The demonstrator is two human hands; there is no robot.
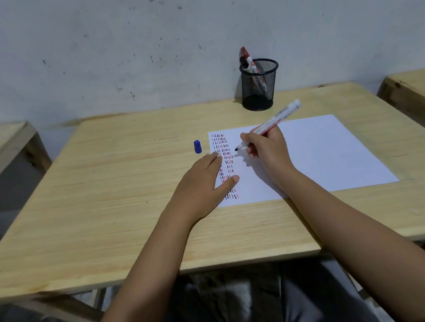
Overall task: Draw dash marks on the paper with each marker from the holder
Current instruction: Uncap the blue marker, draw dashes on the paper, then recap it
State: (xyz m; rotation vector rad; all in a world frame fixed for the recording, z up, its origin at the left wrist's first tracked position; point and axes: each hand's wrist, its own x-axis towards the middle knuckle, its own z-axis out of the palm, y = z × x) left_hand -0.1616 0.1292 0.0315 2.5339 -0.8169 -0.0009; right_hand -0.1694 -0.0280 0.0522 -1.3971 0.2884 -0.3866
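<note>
Left of the paper (326, 151), a blue cap (197, 146) stands upright.

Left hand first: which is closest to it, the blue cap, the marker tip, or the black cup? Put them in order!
From the left hand, in the head view:
1. Marker tip, just right of its fingertips, over the paper.
2. Blue cap, on the table beyond the fingers; nearly a tie with the tip.
3. Black cup, far back by the wall.

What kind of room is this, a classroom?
Possibly a plain classroom or study room: matching pale wooden desks in a row against a scuffed grey wall, with a black mesh pen holder.
</note>
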